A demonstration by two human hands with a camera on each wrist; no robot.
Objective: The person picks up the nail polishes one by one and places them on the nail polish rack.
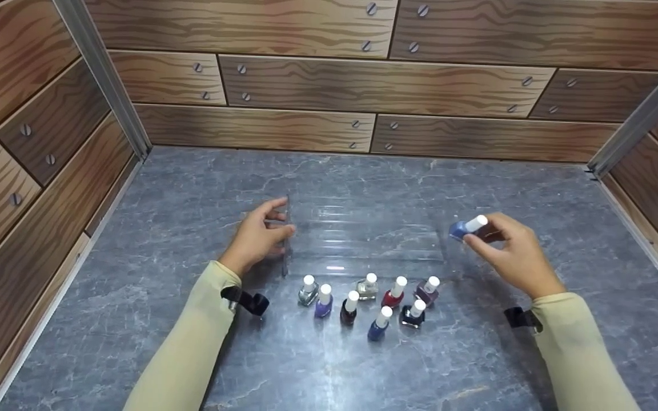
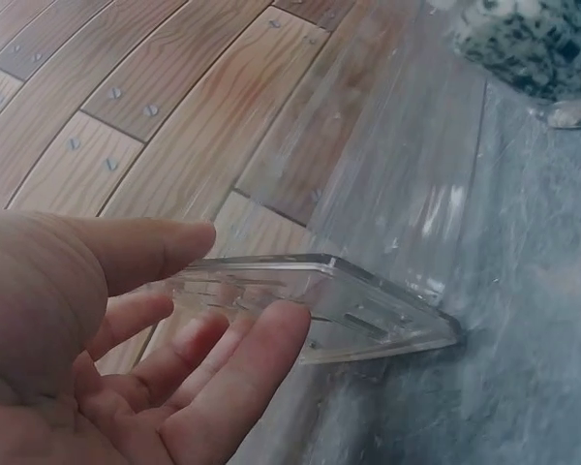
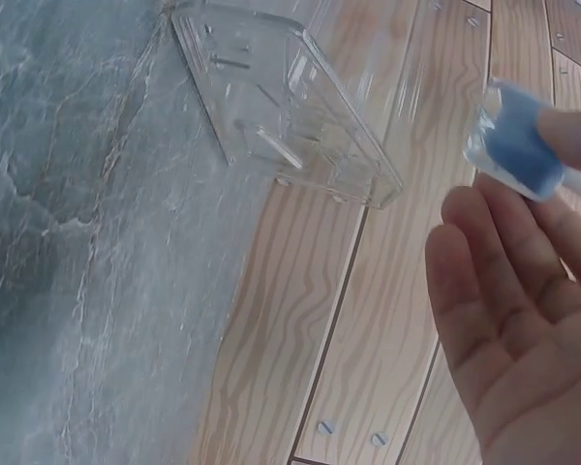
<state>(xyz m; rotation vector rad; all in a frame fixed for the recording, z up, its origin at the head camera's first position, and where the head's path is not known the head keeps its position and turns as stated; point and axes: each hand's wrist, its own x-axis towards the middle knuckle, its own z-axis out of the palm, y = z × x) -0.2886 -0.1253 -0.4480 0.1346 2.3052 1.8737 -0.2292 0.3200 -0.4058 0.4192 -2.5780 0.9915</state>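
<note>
My right hand [image 1: 514, 251] pinches a light blue nail polish bottle [image 1: 461, 229] with a white cap, tilted in the air right of a clear plastic stepped rack [image 1: 363, 260]. In the right wrist view, the thumb presses the blue bottle [image 3: 523, 145] from one side, with the fingers below. My left hand [image 1: 255, 234] is at the rack's left end, its fingers loosely bent around the end panel. In the left wrist view, thumb and fingers stand apart near the panel [image 2: 368, 300]; whether they touch it is unclear.
In front of the rack stand several white-capped nail polish bottles, among them a greenish one [image 1: 308, 294], a purple one [image 1: 323, 308], a red one [image 1: 392, 298] and a dark blue one [image 1: 378, 330]. Wood-patterned walls [image 1: 306, 83] enclose the grey marbled table [image 1: 152, 319].
</note>
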